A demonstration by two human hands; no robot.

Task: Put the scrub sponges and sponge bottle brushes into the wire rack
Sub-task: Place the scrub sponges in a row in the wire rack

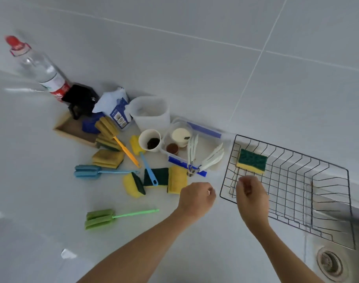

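Observation:
A black wire rack (327,201) sits on the right, part of it over the sink, with one green-and-yellow scrub sponge (252,161) in its far left corner. My right hand (253,198) hovers over the rack's near left corner, fingers curled, holding nothing. My left hand (196,198) is loosely closed and empty, just right of two scrub sponges (165,178) lying on the counter. More sponges (108,158) lie further left. A green bottle brush (105,218), a blue one (88,170), a yellow-headed one with a blue handle (142,158) and an orange-handled one (113,132) lie scattered about.
A clear bottle with a red cap (41,70), a wooden tray (72,129), a white jug (152,113), a paper cup (150,139) and a clear tub with white tongs (195,148) crowd the back wall. The sink drain (330,263) is at lower right.

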